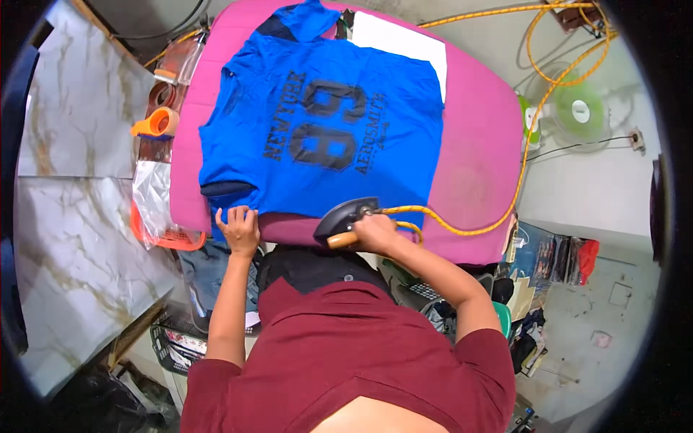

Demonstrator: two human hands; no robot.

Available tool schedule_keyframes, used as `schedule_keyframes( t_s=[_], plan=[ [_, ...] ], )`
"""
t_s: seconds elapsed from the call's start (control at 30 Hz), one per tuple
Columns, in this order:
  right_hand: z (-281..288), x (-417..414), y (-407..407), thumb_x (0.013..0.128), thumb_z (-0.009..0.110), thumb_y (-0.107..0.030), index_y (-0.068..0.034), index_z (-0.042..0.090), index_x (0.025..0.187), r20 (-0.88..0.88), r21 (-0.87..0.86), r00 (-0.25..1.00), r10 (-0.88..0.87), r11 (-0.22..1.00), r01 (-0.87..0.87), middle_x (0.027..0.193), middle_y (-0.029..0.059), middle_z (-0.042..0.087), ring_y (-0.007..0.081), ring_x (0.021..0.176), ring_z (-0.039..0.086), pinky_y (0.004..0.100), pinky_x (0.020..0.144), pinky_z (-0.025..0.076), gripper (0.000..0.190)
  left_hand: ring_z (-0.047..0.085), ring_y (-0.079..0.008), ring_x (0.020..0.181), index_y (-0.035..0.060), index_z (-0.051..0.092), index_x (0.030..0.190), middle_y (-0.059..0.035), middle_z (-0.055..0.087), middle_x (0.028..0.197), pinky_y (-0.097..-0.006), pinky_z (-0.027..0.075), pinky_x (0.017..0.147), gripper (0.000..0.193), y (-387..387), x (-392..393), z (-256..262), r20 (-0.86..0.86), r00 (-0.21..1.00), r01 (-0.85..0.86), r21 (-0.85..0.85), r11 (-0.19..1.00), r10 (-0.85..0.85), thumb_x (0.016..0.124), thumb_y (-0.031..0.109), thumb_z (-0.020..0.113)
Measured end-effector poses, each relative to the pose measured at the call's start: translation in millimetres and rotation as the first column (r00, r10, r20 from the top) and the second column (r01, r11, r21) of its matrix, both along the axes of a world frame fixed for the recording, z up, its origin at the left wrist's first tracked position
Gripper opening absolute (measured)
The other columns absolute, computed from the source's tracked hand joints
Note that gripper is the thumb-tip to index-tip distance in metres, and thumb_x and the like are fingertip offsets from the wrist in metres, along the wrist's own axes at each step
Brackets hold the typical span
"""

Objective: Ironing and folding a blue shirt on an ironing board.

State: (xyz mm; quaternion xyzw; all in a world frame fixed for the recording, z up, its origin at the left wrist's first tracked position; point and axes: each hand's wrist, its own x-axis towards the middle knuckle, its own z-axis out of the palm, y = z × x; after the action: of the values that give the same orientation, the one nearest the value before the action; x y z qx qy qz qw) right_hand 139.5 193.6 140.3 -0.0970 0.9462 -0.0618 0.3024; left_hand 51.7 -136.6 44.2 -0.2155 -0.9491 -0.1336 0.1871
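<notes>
A blue T-shirt (403, 130) with dark printed lettering and large numerals lies spread on a pink padded ironing surface (476, 178), its neckline towards the left. My left hand (240, 233) is at its near sleeve, with bent fingers on the cloth by the dark cuff (227, 188). In my right hand (374, 234) is the wooden handle (342, 240) of a dark iron (342, 215). The iron is at the shirt's near edge, tilted, and its soleplate is hidden from me. A yellow cord (471, 233) runs from the iron to the right.
White sheet (400, 38) partly under the shirt at the back. Left of the padding are an orange tape dispenser (157, 123), clear plastic bags (154, 189) and an orange basket (187, 238). The cord loops up by a green-and-clear round container (581, 111). Dark baskets (176, 349) stand below.
</notes>
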Motion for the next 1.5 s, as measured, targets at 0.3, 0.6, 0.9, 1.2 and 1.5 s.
schedule_keyframes(
  t_s=[0.3, 0.6, 0.9, 1.2, 1.5],
  plan=[
    [-13, 31, 168, 0.067, 0.088, -0.040, 0.005, 0.067, 0.076, -0.183, -0.261, 0.429, -0.884, 0.465, 0.846, 0.067, 0.0182, 0.067, 0.0280, 0.061, 0.068, 0.0424, 0.057, 0.051, 0.051, 0.058, -0.0188, 0.089, 0.0148, 0.060, 0.077, 0.0016, 0.059, 0.087, -0.0520, 0.028, 0.108, 0.013, -1, -3, -1, 0.006, 0.999, 0.036, -0.021, 0.999, -0.036, 0.086, 0.020, 0.069],
    [-7, 101, 153, 0.069, 0.080, -0.050, -0.009, 0.076, 0.083, -0.082, 0.135, 0.946, -0.314, 0.937, 0.322, 0.081, 0.0204, 0.070, 0.0380, 0.078, 0.069, 0.0483, 0.072, 0.054, 0.044, 0.058, -0.0201, 0.089, 0.0142, 0.068, 0.073, 0.0005, 0.060, 0.086, -0.0542, 0.024, 0.110, 0.015, 2, -10, 11, 0.122, 0.980, 0.152, 0.055, 0.987, -0.157, 0.083, 0.026, 0.071],
    [-13, -27, 100, 0.082, 0.077, -0.041, 0.001, 0.061, 0.068, -0.050, -0.520, 0.380, -0.924, 0.349, 0.780, 0.053, 0.0047, 0.052, 0.0129, 0.052, 0.050, 0.0395, 0.049, 0.041, 0.047, 0.056, -0.0198, 0.104, 0.0141, 0.067, 0.082, -0.0007, 0.060, 0.101, -0.0541, 0.022, 0.112, 0.016, -21, -19, 7, 0.193, 0.958, 0.217, -0.009, 0.976, -0.211, 0.077, 0.026, 0.076],
    [2, -99, -83, 0.079, 0.075, -0.047, -0.005, 0.073, 0.103, -0.071, -0.103, 0.904, -0.422, 0.904, 0.415, 0.100, 0.0243, 0.070, 0.0408, 0.097, 0.068, 0.0507, 0.084, 0.054, 0.048, 0.057, -0.0190, 0.103, 0.0134, 0.064, 0.079, -0.0003, 0.060, 0.101, -0.0534, 0.025, 0.110, 0.009, -2, -5, 23, 0.110, 0.980, 0.160, 0.046, 0.986, -0.164, 0.079, 0.018, 0.073],
    [3, -40, -34, 0.081, 0.074, -0.039, -0.003, 0.074, 0.091, -0.095, -0.026, 0.916, -0.391, 0.920, 0.390, 0.088, 0.0243, 0.070, 0.0400, 0.084, 0.070, 0.0502, 0.073, 0.055, 0.037, 0.058, -0.0267, 0.105, 0.0088, 0.070, 0.103, -0.0071, 0.066, 0.104, -0.0541, 0.031, 0.101, 0.037, -13, -109, 0, 0.100, 0.866, -0.496, 0.292, 0.818, 0.489, 0.089, 0.042, 0.064]
  ],
)
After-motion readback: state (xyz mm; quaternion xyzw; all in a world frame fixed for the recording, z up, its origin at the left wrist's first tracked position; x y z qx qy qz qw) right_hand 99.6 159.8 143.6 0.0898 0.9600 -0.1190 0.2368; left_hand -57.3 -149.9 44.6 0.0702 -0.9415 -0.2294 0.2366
